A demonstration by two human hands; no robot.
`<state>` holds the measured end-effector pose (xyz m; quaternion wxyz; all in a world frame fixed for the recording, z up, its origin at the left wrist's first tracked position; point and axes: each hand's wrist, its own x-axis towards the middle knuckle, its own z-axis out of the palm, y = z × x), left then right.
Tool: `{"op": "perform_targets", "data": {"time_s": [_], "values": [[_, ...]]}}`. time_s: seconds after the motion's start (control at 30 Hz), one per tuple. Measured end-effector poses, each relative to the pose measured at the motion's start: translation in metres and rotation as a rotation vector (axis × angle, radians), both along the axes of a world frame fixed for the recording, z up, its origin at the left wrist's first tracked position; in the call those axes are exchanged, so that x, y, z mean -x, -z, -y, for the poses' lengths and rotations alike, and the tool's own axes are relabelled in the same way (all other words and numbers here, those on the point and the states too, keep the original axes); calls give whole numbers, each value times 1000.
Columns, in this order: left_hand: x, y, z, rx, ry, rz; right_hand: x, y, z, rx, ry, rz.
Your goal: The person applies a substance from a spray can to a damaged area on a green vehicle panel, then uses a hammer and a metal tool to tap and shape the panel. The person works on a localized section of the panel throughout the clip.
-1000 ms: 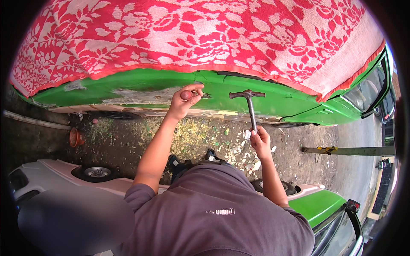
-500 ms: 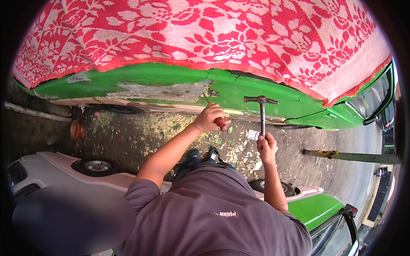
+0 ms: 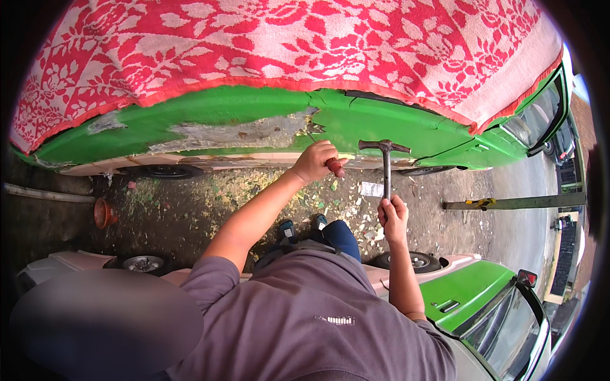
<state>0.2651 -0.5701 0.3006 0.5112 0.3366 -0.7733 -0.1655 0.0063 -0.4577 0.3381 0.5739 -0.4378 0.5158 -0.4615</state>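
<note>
My left hand (image 3: 316, 162) is closed around a screwdriver-like tool with a reddish handle (image 3: 335, 167). Its thin shaft points up toward the right end of a stripped grey patch (image 3: 244, 133) on the green car (image 3: 375, 130); whether the tip touches I cannot tell. To the right, my right hand (image 3: 393, 216) grips the lower handle of a metal hammer (image 3: 386, 166). The hammer stands with its head uppermost, in front of the green panel and apart from the left hand's tool.
A red-and-white floral cloth (image 3: 298, 44) covers the car's upper part. Paint flakes (image 3: 254, 190) and a white paper (image 3: 371, 189) litter the ground. A terracotta pot (image 3: 105, 213) lies left, a pole (image 3: 515, 202) right. Another green-and-white car (image 3: 473, 295) stands close behind me.
The whole view has shifted slightly. More of my blue-trousered right leg shows now. Both hands keep their hold, and the left tool still points at the same patch end.
</note>
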Motion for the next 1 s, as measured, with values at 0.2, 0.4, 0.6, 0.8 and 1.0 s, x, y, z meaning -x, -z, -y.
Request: {"op": "perform_targets", "data": {"time_s": [0.2, 0.4, 0.6, 0.8, 1.0], "values": [[1, -4, 7, 16, -80, 143, 10, 0, 1, 81, -5, -204], [18, -8, 21, -46, -178, 70, 27, -4, 3, 315, -7, -515], [26, -1, 26, -56, -203, 71, 33, 1, 25, 484, -86, -740], [35, -9, 24, -186, -299, 79, 49, 13, 37, 544, -31, -655], [32, 0, 28, -149, -306, 42, 57, 16, 33, 520, 42, -413]]}}
